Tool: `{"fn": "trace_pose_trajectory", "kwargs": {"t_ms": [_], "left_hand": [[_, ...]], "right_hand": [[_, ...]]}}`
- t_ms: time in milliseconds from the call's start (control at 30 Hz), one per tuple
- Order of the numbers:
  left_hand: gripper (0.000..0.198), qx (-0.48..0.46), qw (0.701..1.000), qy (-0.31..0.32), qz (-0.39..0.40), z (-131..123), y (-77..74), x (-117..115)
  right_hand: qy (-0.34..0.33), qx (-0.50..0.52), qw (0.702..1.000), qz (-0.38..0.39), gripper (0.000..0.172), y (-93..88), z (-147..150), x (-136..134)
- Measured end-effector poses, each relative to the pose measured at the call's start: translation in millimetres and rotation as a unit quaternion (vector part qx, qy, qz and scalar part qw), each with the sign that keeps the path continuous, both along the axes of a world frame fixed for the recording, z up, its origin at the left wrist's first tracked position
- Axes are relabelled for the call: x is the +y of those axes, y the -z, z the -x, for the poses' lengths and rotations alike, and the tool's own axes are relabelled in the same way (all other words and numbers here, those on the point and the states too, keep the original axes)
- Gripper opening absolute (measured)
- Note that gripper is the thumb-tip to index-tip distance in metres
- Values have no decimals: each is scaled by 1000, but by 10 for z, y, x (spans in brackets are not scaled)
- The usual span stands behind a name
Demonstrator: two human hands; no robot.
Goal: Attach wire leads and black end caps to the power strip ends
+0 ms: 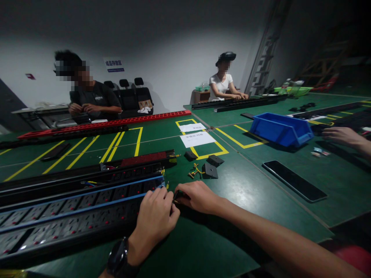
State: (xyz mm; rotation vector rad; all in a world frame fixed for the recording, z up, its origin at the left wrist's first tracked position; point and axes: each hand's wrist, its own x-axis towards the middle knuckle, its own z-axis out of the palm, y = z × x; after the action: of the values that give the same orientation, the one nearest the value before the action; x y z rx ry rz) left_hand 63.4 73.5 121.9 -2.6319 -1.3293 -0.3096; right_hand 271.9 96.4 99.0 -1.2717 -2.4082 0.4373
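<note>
My left hand (pixel 158 216), with a black watch on its wrist, is closed over the near end of a long black power strip (pixel 72 227) with rows of sockets and red switches. My right hand (pixel 197 197) meets it there, its fingers pinched on a small dark piece (pixel 176 196) that they mostly cover. Just beyond my hands lie several black end caps (pixel 210 170) and a little bunch of yellow-green wires (pixel 196 170). A blue-edged power strip (pixel 116 195) lies alongside the nearest one.
Behind these strips is an open black housing (pixel 145 159) with loose wires. Paper labels (pixel 198 139) lie on the green table, with a phone (pixel 294 180) and a blue bin (pixel 281 129) to the right. Another person's hand (pixel 344 138) reaches in from the right. Two people work opposite.
</note>
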Motion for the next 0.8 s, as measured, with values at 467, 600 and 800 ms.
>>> {"fn": "trace_pose_trajectory", "kwargs": {"t_ms": [467,600,800], "left_hand": [[13,0,1000,0,10,-4,4,12],[12,0,1000,1,6,0,11,12],[12,-6,1000,5,3,4,6,12]], "right_hand": [[-1,-4,1000,-7,11,19,-4,6],[0,-6,1000,-4,11,17,1,5],[0,-6,1000,-5,10,13,0,5]]}}
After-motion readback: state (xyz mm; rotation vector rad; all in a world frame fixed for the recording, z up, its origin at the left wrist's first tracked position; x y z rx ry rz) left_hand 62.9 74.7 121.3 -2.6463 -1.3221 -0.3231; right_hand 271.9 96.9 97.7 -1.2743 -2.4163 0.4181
